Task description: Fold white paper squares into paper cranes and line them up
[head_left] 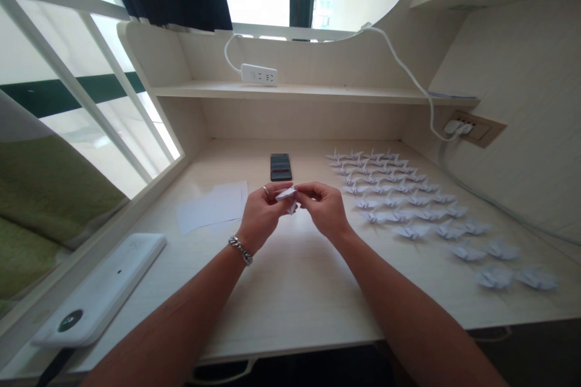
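A small white folded paper crane (287, 194) is held between both hands above the middle of the desk; its exact stage of folding is partly hidden by fingers. My left hand (262, 213), with a ring and a chain bracelet, is closed on its left side. From the right, my right hand (324, 207) pinches the paper with thumb and fingertips. Beyond the hands lies a dark phone (280, 167). Rows of several finished paper cranes (399, 196) stand to the right. Flat white paper sheets (211, 208) lie to the left of my left hand.
A white power bank (106, 290) with a black cable lies at the desk's left front. A power strip (258, 74) sits on the shelf (308, 92) at the back. A white cord runs to the wall socket (476, 128) at right. Railings border the left side.
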The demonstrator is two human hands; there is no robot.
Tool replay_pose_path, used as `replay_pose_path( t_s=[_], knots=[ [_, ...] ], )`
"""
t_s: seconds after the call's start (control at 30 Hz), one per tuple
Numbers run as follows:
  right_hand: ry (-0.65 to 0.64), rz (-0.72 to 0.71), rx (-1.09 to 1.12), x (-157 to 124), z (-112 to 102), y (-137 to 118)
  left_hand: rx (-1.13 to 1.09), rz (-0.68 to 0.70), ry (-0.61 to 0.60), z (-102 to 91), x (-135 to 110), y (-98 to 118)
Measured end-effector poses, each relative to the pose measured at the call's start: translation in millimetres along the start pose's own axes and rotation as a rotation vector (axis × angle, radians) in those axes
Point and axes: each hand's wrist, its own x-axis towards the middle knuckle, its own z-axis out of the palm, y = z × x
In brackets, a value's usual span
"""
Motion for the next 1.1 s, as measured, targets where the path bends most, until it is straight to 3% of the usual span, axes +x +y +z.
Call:
replay_pose_path(
  t_s=[0.2, 0.47, 0.7, 0.93, 1.1],
  knots=[
    [0.023, 0.077, 0.141, 3, 3, 2, 0.148, 0.116, 0.024, -3.0, 2, -4],
    [0.011, 0.158, 0.259, 2, 2, -5, 0.195, 0.209, -0.03, -6.6, 2, -6],
    [0.05, 0.12, 0.261, 1, 0, -12, 0.166, 0.208, -0.018, -2.6, 0, 1],
    [0.051, 0.169, 0.296, 1, 1, -19, 0.221, 0.276, -0.074, -4.2, 1, 3],
    [0.014, 0.256, 0.295, 2, 0, -20, 0.176, 0.187, -0.077, -5.5, 3, 1]
  ],
)
